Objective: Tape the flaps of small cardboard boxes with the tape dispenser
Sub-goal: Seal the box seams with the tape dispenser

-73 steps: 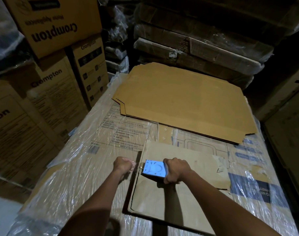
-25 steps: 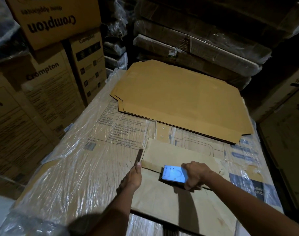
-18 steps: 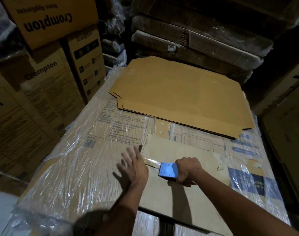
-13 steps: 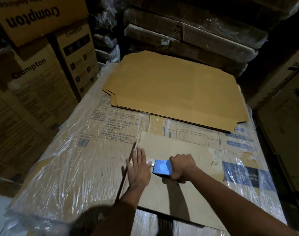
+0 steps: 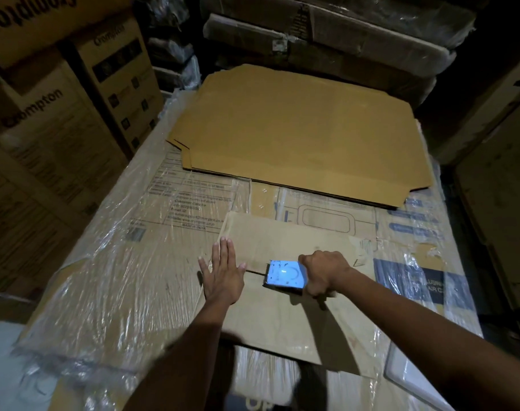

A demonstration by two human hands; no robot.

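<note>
My left hand (image 5: 223,274) lies flat, fingers straight, on the left end of the box (image 5: 285,295) at lower centre of the frame. My right hand (image 5: 322,274) curls round the dispenser (image 5: 284,273), which sits on the box's seam just right of my left hand. The box rests on a plastic-wrapped stack (image 5: 110,280). Above it, at frame centre, lies a pile of flat sheets (image 5: 300,132), apart from the box. Printed cartons (image 5: 54,120) wall the upper left; wrapped bundles (image 5: 327,40) crowd the top. Bare wrap lies left of my left hand.
</note>
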